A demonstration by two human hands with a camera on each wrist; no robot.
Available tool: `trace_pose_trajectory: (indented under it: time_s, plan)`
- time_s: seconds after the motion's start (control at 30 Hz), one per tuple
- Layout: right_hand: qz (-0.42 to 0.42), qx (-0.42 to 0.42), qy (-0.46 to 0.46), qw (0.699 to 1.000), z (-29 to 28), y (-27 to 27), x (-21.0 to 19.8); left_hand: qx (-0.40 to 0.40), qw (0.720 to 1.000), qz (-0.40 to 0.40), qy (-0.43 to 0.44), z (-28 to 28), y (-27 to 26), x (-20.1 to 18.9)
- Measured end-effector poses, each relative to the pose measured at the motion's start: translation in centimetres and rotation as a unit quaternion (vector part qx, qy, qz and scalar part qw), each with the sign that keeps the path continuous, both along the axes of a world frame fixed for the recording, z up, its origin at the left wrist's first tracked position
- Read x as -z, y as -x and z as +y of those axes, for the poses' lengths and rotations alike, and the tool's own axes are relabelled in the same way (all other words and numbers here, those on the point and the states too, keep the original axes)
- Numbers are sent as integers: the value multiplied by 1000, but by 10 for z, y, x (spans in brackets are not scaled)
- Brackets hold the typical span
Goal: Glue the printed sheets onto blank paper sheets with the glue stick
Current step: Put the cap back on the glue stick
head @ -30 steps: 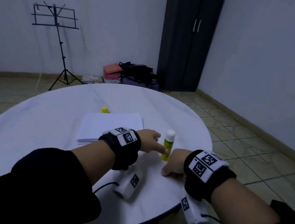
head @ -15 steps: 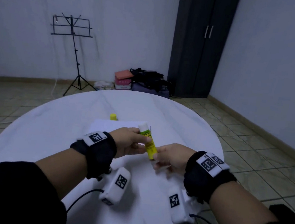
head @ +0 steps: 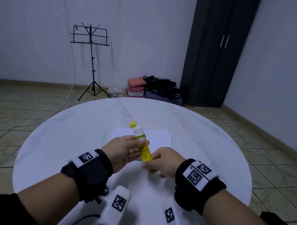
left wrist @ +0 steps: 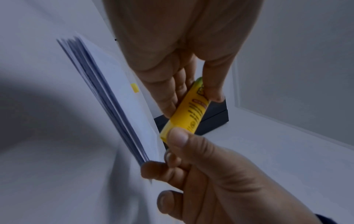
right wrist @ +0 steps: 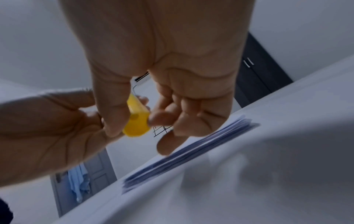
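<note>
A yellow glue stick (head: 144, 149) with a white cap (head: 138, 130) is held tilted above the round white table (head: 65, 149). My left hand (head: 123, 148) grips its upper part just below the cap. My right hand (head: 158, 161) pinches its bottom end between thumb and fingers. The left wrist view shows the glue stick (left wrist: 188, 112) between both hands; the right wrist view shows the stick's round base (right wrist: 137, 122). A stack of white paper sheets (head: 159, 137) lies flat on the table behind the hands. The paper stack (left wrist: 107, 94) shows several layered edges.
A small yellow cap-like object (head: 132, 124) stands at the stack's far edge. Two white tagged devices (head: 116, 206) (head: 172, 217) with cables lie near the table's front edge. Beyond the table stand a music stand (head: 91, 39), bags (head: 161, 89) and a dark wardrobe (head: 218, 46).
The glue stick stood upright on the table a second ago. Both hands have lifted it and now hold it tilted above the table.
</note>
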State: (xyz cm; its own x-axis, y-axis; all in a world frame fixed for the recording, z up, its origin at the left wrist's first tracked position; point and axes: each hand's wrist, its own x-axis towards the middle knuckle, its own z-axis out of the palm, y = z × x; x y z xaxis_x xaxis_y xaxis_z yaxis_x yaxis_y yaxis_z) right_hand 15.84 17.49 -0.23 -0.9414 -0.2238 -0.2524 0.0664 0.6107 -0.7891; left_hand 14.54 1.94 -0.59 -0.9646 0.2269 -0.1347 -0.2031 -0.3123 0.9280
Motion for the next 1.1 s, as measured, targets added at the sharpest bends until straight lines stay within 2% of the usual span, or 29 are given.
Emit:
trace_pose_trajectory:
  time_s: [0.1,0.17,0.23,0.3,0.43,0.57,0.67,0.77,0.83,0.93,1.0,1.1]
  plan:
    - [3,-4,-3,1000,0,2,-2,4,1000,4,-22,-4,3,0]
    - [-37,-1,82,996,1,2,-4,6,999,2,-45,-7,5,-1]
    - [-92,12,197,976,1,3,-4,9,998,3,-62,-9,7,-3]
    - [-118,21,247,961,0,4,-4,11,998,6,-68,-9,8,-5]
    - [-91,9,220,971,-5,8,-5,1,996,7,-85,-11,9,-5]
    - [-14,4,88,996,-10,12,-3,-1,997,11,-77,-11,7,-2]
    - [22,28,28,999,-15,13,0,13,998,15,-60,-10,6,-3]
    - [28,50,44,997,-15,12,1,18,998,18,-65,-11,8,-6]
    - [-26,32,119,992,-12,10,-3,14,997,19,-77,-13,10,-8]
    - [-115,39,254,960,-8,6,-9,9,996,21,-83,-18,12,-9]
    - [-115,35,260,958,-6,4,-11,11,996,22,-87,-19,11,-8]
    - [-93,13,215,972,-6,2,-13,8,995,19,-96,-19,8,-8]
